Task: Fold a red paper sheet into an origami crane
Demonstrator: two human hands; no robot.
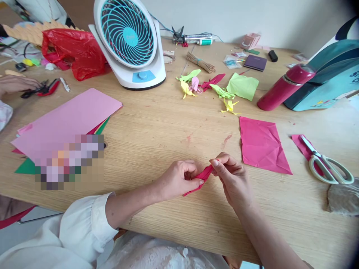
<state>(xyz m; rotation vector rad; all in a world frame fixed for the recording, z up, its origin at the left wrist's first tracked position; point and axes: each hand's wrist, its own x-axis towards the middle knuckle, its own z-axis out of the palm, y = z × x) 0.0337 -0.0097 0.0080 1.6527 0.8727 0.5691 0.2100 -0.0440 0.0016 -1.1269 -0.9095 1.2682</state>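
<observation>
Between my two hands is a narrow piece of folded red paper (203, 173), held just above the front of the table. My left hand (179, 178) grips its lower part with the thumb on top. The thumb and fingertips of my right hand (232, 173) pinch its upper end, and they cover the tip. To the right lies a creased pink-red paper square (262, 145). Beyond my hands, several folded paper figures sit together, among them a yellow one (230, 106) and a dark pink one (214, 81), beside a lime-green sheet (242, 86).
Scissors (327, 160) rest on a red paper strip at the right. A red flask (286, 87) stands before a teal bag (325, 78). A fan (130, 41) is at the back, pink paper sheets (70, 123) at left. Another person's hand (18, 84) touches black-and-red pliers (46, 89).
</observation>
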